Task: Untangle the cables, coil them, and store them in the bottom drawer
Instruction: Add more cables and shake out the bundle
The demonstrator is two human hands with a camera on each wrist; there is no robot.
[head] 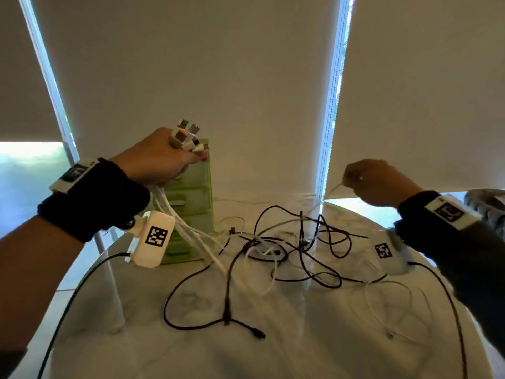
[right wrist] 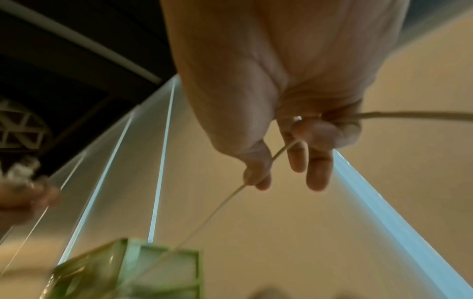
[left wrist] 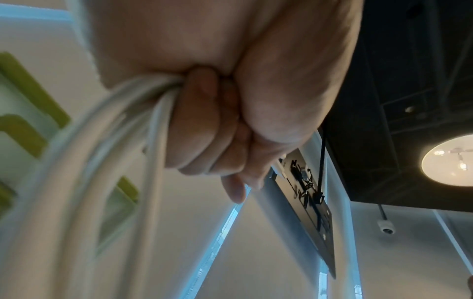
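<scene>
Several white cables [head: 191, 228] sit clenched in the left hand [head: 158, 157] before the closed green drawer unit [head: 191, 198]; the right hand [head: 374, 181] pinches one thin white cable [right wrist: 230, 194].

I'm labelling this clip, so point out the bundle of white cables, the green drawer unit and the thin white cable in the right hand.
bundle of white cables [left wrist: 84, 141], left wrist view, on the strands below the fist.
green drawer unit [head: 191, 198], head view, on its front.
thin white cable [right wrist: 258, 174], right wrist view, on the stretch beside the thumb.

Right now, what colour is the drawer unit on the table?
Translucent light green drawer unit, clearest in the head view.
</scene>
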